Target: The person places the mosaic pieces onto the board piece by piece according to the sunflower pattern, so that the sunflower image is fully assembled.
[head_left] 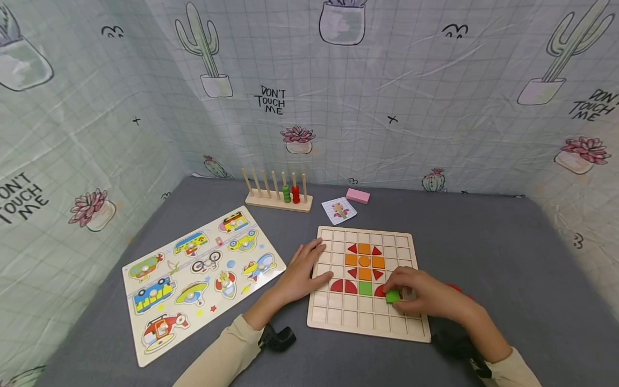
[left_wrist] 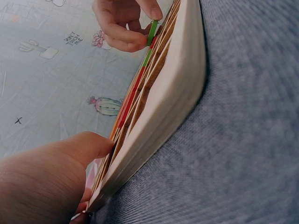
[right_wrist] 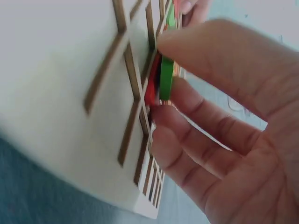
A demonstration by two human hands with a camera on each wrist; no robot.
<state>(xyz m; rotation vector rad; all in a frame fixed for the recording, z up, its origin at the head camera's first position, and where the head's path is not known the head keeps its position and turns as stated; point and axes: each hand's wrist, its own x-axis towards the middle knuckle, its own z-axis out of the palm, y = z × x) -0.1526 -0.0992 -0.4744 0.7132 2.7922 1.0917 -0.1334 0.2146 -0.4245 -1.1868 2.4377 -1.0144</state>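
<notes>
A wooden grid board (head_left: pixel 333 317) lies on the grey table, carrying orange squares, an orange circle (head_left: pixel 364 261), small red triangles, red quarter-round pieces (head_left: pixel 337 285) and a green square (head_left: pixel 365 288). My left hand (head_left: pixel 300 274) rests on its left edge, thumb on the face and fingers along the side. Between thumb and fingers, my right hand (head_left: pixel 420 293) pinches a second green square block (head_left: pixel 393 295). In the right wrist view this green block (right_wrist: pixel 166 78) stands on edge above a red piece (right_wrist: pixel 151 86), which the right fingers partly hide.
Left of the board lies a vehicle puzzle (head_left: pixel 198 317). Behind stand a peg stand (head_left: pixel 278 201) with green and red beads, a pattern card (head_left: pixel 339 210) and a pink block (head_left: pixel 358 195). Red pieces (head_left: pixel 455 288) show partly behind the right wrist. A printed cloth (head_left: pixel 338 80) hangs around.
</notes>
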